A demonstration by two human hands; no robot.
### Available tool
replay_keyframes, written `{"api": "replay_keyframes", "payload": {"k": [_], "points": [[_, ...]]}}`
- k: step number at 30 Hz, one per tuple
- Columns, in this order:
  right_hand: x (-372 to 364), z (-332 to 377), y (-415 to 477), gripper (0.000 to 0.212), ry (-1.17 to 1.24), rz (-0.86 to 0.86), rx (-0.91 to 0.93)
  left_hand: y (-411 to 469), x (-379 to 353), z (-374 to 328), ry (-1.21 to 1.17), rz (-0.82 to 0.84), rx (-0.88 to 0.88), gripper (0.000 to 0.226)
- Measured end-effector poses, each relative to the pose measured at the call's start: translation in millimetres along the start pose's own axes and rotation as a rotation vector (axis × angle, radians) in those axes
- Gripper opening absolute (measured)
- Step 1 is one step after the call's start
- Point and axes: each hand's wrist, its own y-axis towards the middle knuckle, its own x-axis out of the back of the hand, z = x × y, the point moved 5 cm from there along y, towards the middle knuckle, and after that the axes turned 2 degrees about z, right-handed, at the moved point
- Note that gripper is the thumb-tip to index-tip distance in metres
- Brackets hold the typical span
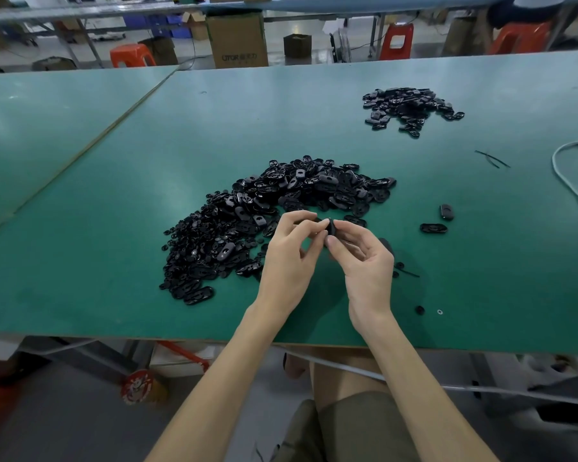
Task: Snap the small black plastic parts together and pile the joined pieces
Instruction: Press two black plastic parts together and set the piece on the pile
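Over the near middle of the green table (214, 128), the person's two hands meet fingertip to fingertip around a small black part (329, 226) held just above the surface. The left hand (291, 255) has its thumb and forefinger curled in and pinching the part's left side, the other fingers bent loosely. The right hand (364, 261) pinches the right side between thumb and forefinger, with its remaining fingers fanned out and relaxed. Whether the part is one piece or two already pressed together cannot be told, as the fingers cover most of it. Just beyond and left of the hands lies a large heap of loose black parts (281, 211), spreading toward the near edge. Well apart, at the far right of the table, sits a smaller pile of black pieces (411, 106). Two single oval pieces (433, 228) lie right of the hands, and a white cable (561, 168) curves along the right side.
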Motion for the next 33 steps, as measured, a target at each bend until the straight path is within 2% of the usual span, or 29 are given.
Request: {"api": "replay_keyframes", "payload": {"k": [5,9,15,22,28,33], "points": [[2.9,-2.6,0.9,0.026,-0.032,-0.05,-0.031,-1.8,-3.8,-2.4,0.057,0.029,-0.078,0.02],[3.6,-0.8,0.4,0.017,-0.061,-0.081,-0.003,-2.0,-5.7,-6.4,0.023,0.069,-0.098,0.016],[-0.9,2.6,-1.5,0.02,-0.074,-0.019,0.01,2.7,3.5,4.3,-0.139,-0.008,0.088,0.002],[-5.0,6.0,-2.6,0.023,-0.076,0.031,0.036,0.2,8.1,10.9,-0.356,-0.032,0.236,0.008],[-6.6,8.2,-2.5,0.033,-0.116,0.062,0.073,-0.1,7.8,9.3,-0.42,-0.045,0.267,0.022],[-6.8,7.1,-1.7,0.037,-0.122,0.073,0.085,1.1,1.0,8.8,-0.41,0.045,0.234,0.01]]}}
